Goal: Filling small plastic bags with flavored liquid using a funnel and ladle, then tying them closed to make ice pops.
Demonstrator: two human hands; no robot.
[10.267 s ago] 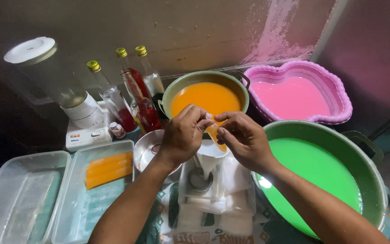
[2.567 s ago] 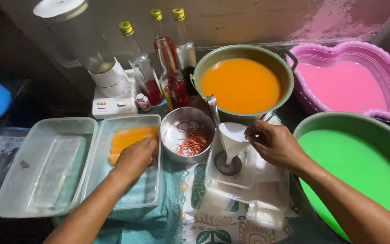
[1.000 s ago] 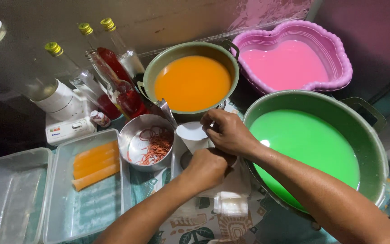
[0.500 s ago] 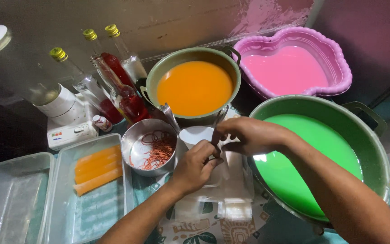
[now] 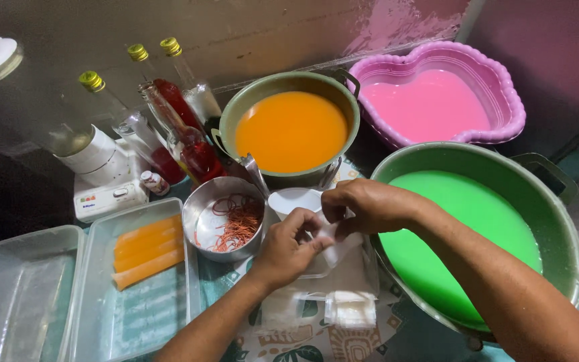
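Thin clear bag [image 5: 343, 247] pinched at its mouth between left hand [image 5: 288, 247] and right hand [image 5: 364, 206], over white funnel [image 5: 294, 201] beside green basin [image 5: 557, 221]; judged light, limp, slippery; best gripped at the rim

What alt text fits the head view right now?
Two bare hands, left hand and right hand, pinch a thin clear plastic bag over a white funnel, among a green pot of orange liquid, a green basin of green liquid and a steel bowl of rubber bands.
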